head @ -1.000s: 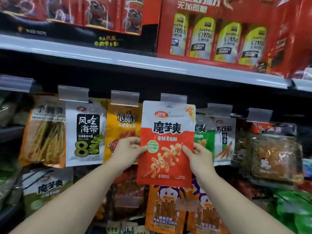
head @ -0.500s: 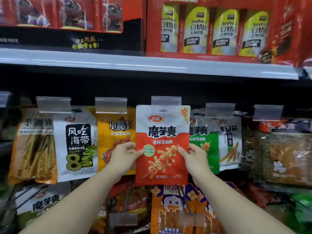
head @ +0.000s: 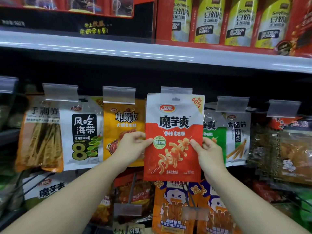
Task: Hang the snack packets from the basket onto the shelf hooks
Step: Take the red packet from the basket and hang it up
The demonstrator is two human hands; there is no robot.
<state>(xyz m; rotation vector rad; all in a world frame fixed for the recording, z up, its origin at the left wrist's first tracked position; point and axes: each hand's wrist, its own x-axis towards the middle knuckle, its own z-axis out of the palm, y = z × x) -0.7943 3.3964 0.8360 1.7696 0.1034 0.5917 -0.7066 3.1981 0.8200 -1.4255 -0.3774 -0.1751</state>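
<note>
Packet [head: 173,137], red and white, is held upright at the middle hook, its top edge tucked behind the clear label holder [head: 176,95]. Left hand [head: 133,146] and right hand [head: 208,149] each pinch a side edge. Recommend keeping it level and aligning the hang hole [head: 175,99] squarely before pushing back.
</note>
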